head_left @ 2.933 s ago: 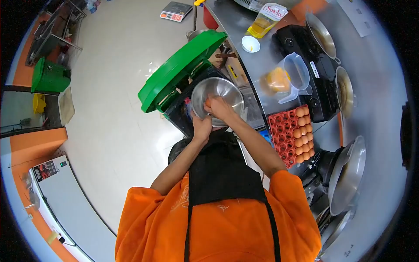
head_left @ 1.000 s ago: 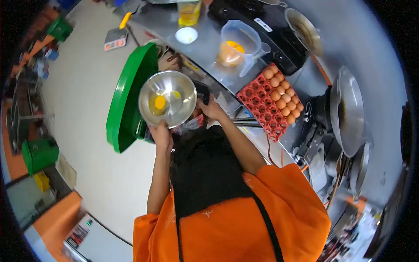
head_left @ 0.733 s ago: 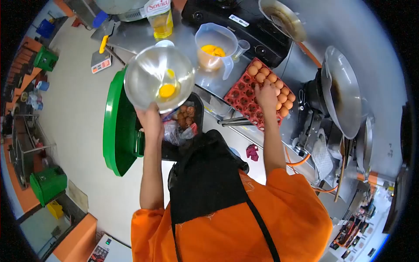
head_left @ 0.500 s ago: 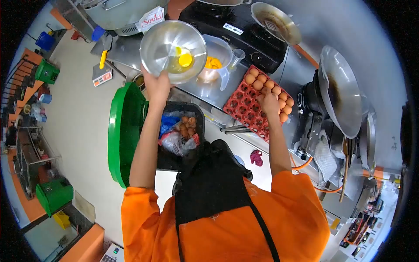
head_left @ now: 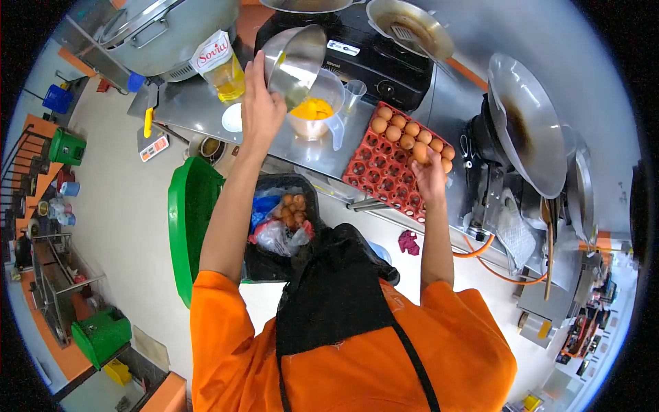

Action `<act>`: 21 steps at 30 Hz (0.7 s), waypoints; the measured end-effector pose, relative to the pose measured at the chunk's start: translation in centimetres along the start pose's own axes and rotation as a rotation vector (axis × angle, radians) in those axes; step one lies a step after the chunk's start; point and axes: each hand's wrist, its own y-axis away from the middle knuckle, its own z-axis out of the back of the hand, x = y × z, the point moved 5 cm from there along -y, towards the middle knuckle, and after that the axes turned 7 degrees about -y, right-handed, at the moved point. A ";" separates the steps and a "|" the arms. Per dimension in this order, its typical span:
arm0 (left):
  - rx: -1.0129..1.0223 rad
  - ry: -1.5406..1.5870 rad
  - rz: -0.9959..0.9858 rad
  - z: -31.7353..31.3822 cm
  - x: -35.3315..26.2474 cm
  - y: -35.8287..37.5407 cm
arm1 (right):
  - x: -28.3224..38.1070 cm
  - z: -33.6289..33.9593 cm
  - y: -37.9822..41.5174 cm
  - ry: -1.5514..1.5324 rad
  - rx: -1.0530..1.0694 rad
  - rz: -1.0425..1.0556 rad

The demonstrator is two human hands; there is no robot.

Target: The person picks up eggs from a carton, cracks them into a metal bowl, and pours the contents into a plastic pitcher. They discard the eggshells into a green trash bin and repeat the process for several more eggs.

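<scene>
Bowl [head_left: 296,62] tilts in left hand [head_left: 262,110] over jug [head_left: 314,113]; right hand [head_left: 431,180] grips egg [head_left: 420,152].

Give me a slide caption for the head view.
Left hand tips steel bowl over jug; right hand lifts egg.

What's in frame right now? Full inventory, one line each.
Metal bowl: 1, silver, tipped over the jug, in the left hand.
Measuring jug: 1, clear, yellow egg inside, on the steel counter.
Egg tray: 1, red, on the counter's edge, partly filled.
Eggs: about ten, brown, along the tray's far side.
Oil pouch: 1, yellow, counter left.
Small dish: 1, white, beside the pouch.
Stove: 1, black, behind the jug.
Wok: 1, grey, right.
Bin: 1, black, green lid open, eggshells inside.
Left hand: holds the bowl's rim.
Right hand: on the tray, around an egg.
</scene>
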 end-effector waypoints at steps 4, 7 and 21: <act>0.023 -0.023 -0.034 -0.4 -1.4 0.1 | 1.6 -3.7 2.3 -0.281 0.123 -0.100; -0.056 0.021 -0.001 -0.5 -0.6 0.4 | 1.0 -3.7 2.0 -0.239 0.074 -0.123; -0.160 1.075 1.187 6.6 -0.3 19.2 | -7.7 -24.3 11.7 0.651 0.588 0.713</act>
